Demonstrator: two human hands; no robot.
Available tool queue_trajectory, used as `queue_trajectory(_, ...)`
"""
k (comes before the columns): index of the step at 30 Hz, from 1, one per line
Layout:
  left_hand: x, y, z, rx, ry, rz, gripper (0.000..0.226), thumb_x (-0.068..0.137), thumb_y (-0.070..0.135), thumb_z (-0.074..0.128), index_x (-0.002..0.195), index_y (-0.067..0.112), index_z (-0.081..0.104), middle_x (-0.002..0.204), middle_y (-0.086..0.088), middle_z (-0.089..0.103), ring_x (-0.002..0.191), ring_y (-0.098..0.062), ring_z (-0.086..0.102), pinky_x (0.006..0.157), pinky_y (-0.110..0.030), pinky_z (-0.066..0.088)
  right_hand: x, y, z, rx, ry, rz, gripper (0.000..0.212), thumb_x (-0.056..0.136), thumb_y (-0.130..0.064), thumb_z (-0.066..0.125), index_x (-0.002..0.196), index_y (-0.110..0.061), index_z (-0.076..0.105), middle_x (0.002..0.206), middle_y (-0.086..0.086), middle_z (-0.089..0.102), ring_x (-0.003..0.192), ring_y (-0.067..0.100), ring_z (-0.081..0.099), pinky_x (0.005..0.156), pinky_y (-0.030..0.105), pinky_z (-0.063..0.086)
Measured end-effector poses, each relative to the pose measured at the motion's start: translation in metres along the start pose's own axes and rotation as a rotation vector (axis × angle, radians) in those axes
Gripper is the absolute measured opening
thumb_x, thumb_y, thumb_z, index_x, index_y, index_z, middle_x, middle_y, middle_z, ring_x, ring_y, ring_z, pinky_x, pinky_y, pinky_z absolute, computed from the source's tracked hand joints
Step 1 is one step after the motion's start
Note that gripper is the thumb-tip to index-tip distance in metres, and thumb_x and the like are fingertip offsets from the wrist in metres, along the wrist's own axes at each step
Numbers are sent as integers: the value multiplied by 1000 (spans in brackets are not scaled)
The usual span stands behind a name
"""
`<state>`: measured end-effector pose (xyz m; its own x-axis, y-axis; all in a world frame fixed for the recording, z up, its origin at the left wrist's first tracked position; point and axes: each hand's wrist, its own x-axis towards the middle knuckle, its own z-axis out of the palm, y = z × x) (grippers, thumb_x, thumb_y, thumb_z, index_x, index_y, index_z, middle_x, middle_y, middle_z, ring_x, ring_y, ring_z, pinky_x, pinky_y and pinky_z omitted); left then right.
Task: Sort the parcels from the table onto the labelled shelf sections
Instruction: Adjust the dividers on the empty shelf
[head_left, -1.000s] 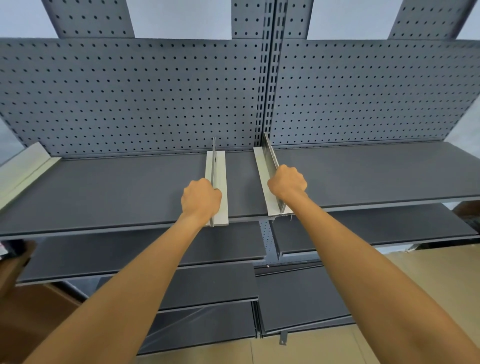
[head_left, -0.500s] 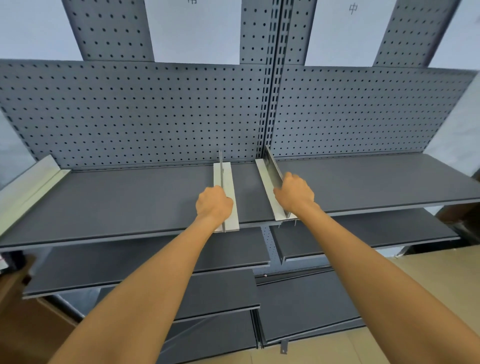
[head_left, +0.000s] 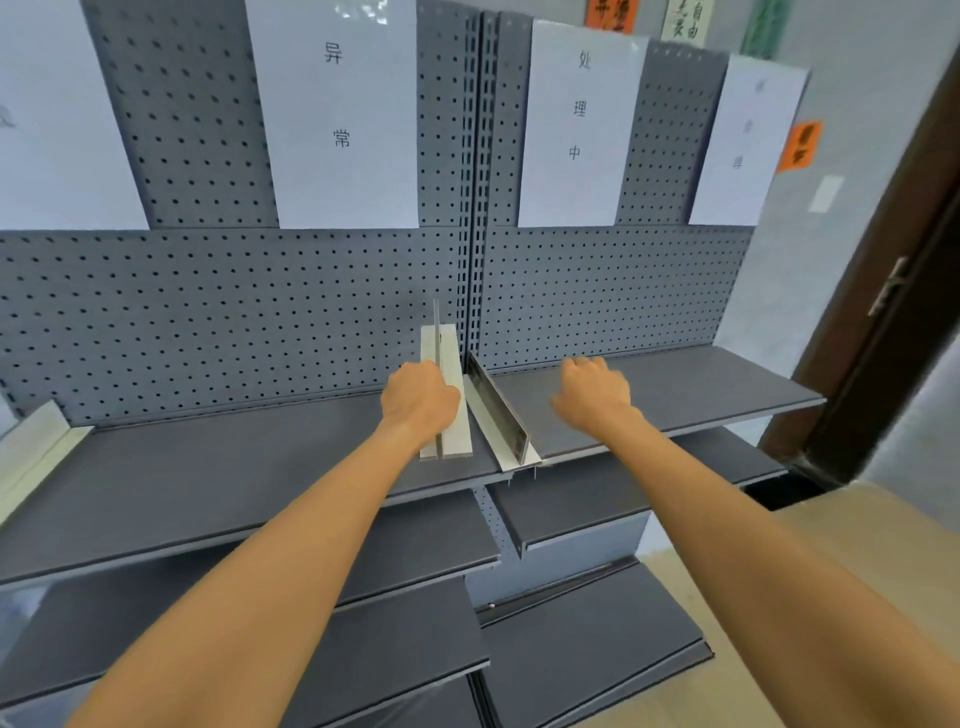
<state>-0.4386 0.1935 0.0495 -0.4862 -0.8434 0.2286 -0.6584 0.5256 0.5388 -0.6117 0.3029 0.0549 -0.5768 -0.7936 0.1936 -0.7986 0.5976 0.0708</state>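
No parcel is in view. The grey pegboard shelf unit has a top left shelf (head_left: 208, 467) and a top right shelf (head_left: 701, 384). White paper labels hang above: one (head_left: 337, 114) over the left section, one (head_left: 576, 124) and another (head_left: 743, 140) over the right. Two pale metal dividers stand near the centre post. My left hand (head_left: 418, 400) grips the left divider (head_left: 453, 431) at its upright plate. My right hand (head_left: 592, 395) hovers over the right shelf with loosely curled fingers, holding nothing, apart from the right divider (head_left: 501, 415).
A third pale divider (head_left: 36, 452) lies at the far left end of the top shelf. Lower grey shelves (head_left: 571, 670) step out below. A dark door frame (head_left: 883, 312) stands at the right, with tan floor (head_left: 831, 530) beneath it.
My right hand has let go of the right divider and moved right over the shelf. My view has tilted up and right, bringing the paper labels into sight. My left hand stays on its divider.
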Motion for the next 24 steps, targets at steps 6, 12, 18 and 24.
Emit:
queue_trajectory(6,-9,52,-7,-23,-19,104,32,77,-2,47,55,11,28,56,-3,32,50,-18,29,44,-23,19,-21,33,-27,-36,46,44,38,93,-19,48,129,-6,47,131,12,52,124,30,43,96,39,39)
queue_trajectory(12,-17,93,4,-39,-55,175,17,80,-1,47,63,1,48,69,-21,54,66,-31,52,53,-35,45,-39,79,-38,-68,60,120,36,95,-25,49,125,-5,48,129,12,52,123,31,43,94,39,40)
queue_trajectory(18,-16,138,33,-50,-69,213,14,78,0,47,65,-2,50,64,-15,51,67,-32,56,49,-32,42,-42,137,-42,-50,77,148,31,93,-20,50,120,-5,50,124,12,54,117,30,46,87,37,39)
queue_trajectory(24,-8,203,88,-23,-52,206,20,79,2,47,61,5,38,65,-6,44,54,-17,38,43,-29,38,-36,216,-30,-27,87,136,35,92,-19,50,125,-6,49,128,12,54,118,30,46,91,39,40)
